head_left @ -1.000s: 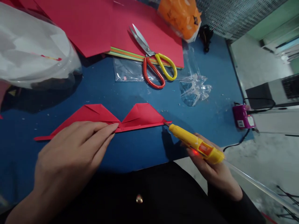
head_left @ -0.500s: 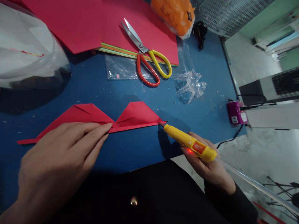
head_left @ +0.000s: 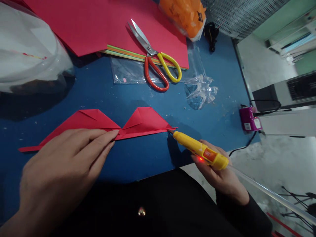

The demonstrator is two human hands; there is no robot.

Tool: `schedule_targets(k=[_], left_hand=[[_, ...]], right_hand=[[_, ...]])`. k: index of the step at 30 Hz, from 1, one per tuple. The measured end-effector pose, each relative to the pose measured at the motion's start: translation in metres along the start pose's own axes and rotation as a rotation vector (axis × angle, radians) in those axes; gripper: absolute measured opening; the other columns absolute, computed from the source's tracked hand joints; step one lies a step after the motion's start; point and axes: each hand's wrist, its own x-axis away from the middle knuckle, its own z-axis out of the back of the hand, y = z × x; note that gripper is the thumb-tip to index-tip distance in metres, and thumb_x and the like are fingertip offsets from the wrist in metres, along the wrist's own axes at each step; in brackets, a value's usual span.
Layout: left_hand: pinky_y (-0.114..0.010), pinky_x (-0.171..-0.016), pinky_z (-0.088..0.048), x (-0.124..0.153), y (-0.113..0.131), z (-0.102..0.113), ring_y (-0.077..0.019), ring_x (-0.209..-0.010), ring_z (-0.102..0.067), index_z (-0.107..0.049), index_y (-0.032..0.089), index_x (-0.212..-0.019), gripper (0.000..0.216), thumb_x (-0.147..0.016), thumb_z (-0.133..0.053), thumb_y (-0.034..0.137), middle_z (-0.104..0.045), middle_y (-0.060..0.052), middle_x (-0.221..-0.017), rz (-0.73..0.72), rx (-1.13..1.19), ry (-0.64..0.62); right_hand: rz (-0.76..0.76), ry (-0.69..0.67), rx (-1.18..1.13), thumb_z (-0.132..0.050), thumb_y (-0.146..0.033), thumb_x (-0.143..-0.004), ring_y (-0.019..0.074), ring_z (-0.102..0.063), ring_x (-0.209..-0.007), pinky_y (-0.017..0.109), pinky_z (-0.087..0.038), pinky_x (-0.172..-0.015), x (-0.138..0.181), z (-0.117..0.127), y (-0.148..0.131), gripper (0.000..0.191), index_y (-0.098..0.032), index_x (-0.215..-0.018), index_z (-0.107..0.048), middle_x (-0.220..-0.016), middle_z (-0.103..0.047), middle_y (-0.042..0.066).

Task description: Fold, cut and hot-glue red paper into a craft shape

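Observation:
A folded red paper piece [head_left: 143,123] with two peaks lies on the blue table [head_left: 138,98]. My left hand [head_left: 61,164] lies flat on its left half, fingers stretched out and fingertips pressing near the centre fold. My right hand [head_left: 219,176] is closed around a yellow glue gun [head_left: 199,149] with a red light glowing. The gun's nozzle touches the right tip of the folded paper. A clear glue stick [head_left: 271,196] sticks out behind the gun.
Red-and-yellow scissors [head_left: 158,62] rest on a stack of red and coloured paper sheets [head_left: 103,26]. Clear crumpled plastic [head_left: 199,90], a white plastic bag [head_left: 27,52], an orange bag [head_left: 185,14] and a purple plug adapter [head_left: 249,120] with a black cable are around.
The view shifted slightly at first; since then the glue gun's nozzle stays at the paper's right tip and my left hand has not moved.

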Motion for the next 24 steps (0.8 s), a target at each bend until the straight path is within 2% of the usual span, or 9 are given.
schedule_targets(k=[6, 11, 14, 18, 24], left_hand=[[-0.045, -0.078, -0.052, 0.002, -0.004, -0.001, -0.0320, -0.090, -0.067, -0.065, 0.018, -0.124, 0.033, -0.093, -0.058, 0.026, -0.073, -0.010, -0.103, -0.080, 0.023, 0.003], [-0.044, -0.081, -0.052, 0.001, 0.000, 0.001, -0.0300, -0.094, -0.066, -0.062, 0.023, -0.124, 0.030, -0.095, -0.057, 0.026, -0.072, -0.008, -0.104, -0.016, -0.005, -0.010], [-0.045, -0.086, -0.051, 0.001, 0.003, 0.002, -0.0310, -0.097, -0.065, -0.060, 0.021, -0.127, 0.032, -0.096, -0.054, 0.024, -0.071, -0.009, -0.108, 0.012, 0.007, -0.048], [-0.046, -0.084, -0.051, 0.001, 0.004, 0.001, -0.0324, -0.096, -0.065, -0.062, 0.021, -0.126, 0.032, -0.096, -0.053, 0.027, -0.072, -0.010, -0.106, 0.015, 0.018, -0.013], [-0.051, -0.084, -0.050, 0.002, 0.007, 0.002, -0.0366, -0.096, -0.065, -0.066, 0.013, -0.124, 0.035, -0.098, -0.049, 0.028, -0.072, -0.015, -0.105, 0.020, 0.051, -0.012]], right_hand=[[0.011, -0.005, -0.012, -0.056, -0.021, -0.093, 0.0161, -0.056, -0.055, 0.030, -0.044, -0.049, -0.001, 0.001, -0.001, 0.006, -0.027, -0.093, -0.060, -0.070, -0.058, -0.001], [0.006, -0.004, 0.003, -0.058, -0.021, -0.093, 0.0166, -0.058, -0.057, 0.030, -0.044, -0.049, -0.001, 0.001, 0.000, 0.006, -0.027, -0.093, -0.061, -0.072, -0.060, 0.000], [0.001, 0.000, 0.011, -0.058, -0.023, -0.093, 0.0166, -0.057, -0.056, 0.029, -0.044, -0.049, -0.001, 0.002, -0.001, 0.006, -0.027, -0.090, -0.061, -0.070, -0.059, -0.001], [-0.001, 0.012, 0.016, -0.058, -0.024, -0.092, 0.0168, -0.057, -0.055, 0.029, -0.044, -0.050, 0.000, 0.002, 0.000, 0.005, -0.027, -0.093, -0.063, -0.069, -0.060, -0.001], [-0.014, 0.038, 0.006, -0.062, -0.021, -0.090, 0.0191, -0.060, -0.059, 0.032, -0.049, -0.054, 0.009, -0.002, 0.008, 0.025, -0.033, -0.112, -0.064, -0.075, -0.065, -0.001]])
